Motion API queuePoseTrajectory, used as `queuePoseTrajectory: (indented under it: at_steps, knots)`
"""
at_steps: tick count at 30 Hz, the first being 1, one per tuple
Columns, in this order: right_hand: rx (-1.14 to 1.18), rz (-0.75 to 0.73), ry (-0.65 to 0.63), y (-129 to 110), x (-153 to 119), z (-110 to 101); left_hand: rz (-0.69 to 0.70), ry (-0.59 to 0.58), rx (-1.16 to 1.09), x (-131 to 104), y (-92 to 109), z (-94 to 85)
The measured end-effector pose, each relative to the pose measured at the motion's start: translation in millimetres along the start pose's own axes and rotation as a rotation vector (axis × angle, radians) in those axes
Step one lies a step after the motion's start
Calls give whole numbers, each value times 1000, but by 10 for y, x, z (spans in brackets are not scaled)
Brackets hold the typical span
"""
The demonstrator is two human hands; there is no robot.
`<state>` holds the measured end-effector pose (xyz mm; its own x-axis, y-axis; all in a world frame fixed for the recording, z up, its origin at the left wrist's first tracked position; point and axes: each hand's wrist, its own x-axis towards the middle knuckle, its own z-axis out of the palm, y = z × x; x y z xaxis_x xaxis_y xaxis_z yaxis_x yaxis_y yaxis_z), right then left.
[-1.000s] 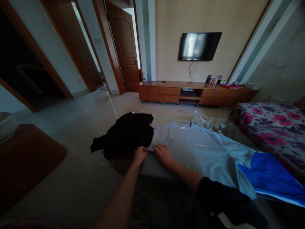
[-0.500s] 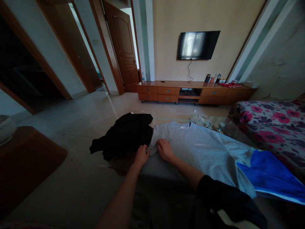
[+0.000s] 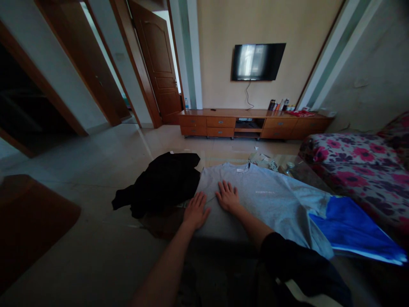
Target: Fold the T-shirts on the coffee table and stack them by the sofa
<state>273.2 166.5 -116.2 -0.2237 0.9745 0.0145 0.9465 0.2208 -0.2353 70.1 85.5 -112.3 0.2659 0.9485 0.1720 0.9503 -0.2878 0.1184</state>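
Note:
A grey T-shirt (image 3: 271, 207) with small pale lettering on its chest lies spread over a low glass-topped table (image 3: 220, 158), its collar toward the far side. My left hand (image 3: 195, 211) rests flat on the shirt's left edge, by the sleeve, fingers stretched out. Close beside it, my right hand (image 3: 228, 197) lies palm down on the grey cloth with its fingers spread. Both hands touch the fabric and hold nothing. Left of the shirt is a heap of black clothing (image 3: 162, 181). A blue garment with a white edge (image 3: 358, 226) lies at the shirt's right side.
A flower-patterned sofa (image 3: 354, 179) borders the table on the right. Behind the shirt are a glass jar (image 3: 289, 166) and some crumpled plastic (image 3: 263, 160). Farther off stands a long wooden TV cabinet (image 3: 220, 122). A brown wooden piece of furniture (image 3: 38, 217) is at the left.
Both hands have gone from pinching the cloth near the sleeve to lying flat on it. My right hand has shifted slightly right, and the view has turned a little to the right.

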Motion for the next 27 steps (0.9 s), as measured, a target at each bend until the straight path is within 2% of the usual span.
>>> queuePoseTrajectory:
  at_steps: [4,11,14,16,18,20,22,24,25,26,27]
  knots:
    - [-35,107,-19,331,-66,-90,-30,-37,9,-12,-5,139]
    - [-4,116,-70,695,-171,-188,-15,-69,-22,108,134,138]
    - [84,26,-65,873,-203,-351,-55,-107,-54,135,106,87]
    - [105,32,41,1077,-255,-554,-107,-108,-68,133,83,38]
    - [67,135,201,1369,-353,-805,-146,-85,-66,126,97,-13]
    - [33,307,337,1744,-504,-1046,-160,-39,-56,128,159,-49]
    - [48,589,451,2174,-701,-1219,-163,26,-49,149,243,-55]
    - [64,917,556,2610,-917,-1300,-143,65,-53,184,317,-22]
    - [46,1039,569,2816,-1022,-1311,-125,65,-57,203,342,8]
    - [26,1085,528,3006,-1118,-1310,-109,55,-59,219,359,44]
    - [8,1042,442,3175,-1201,-1300,-98,42,-59,233,368,83]
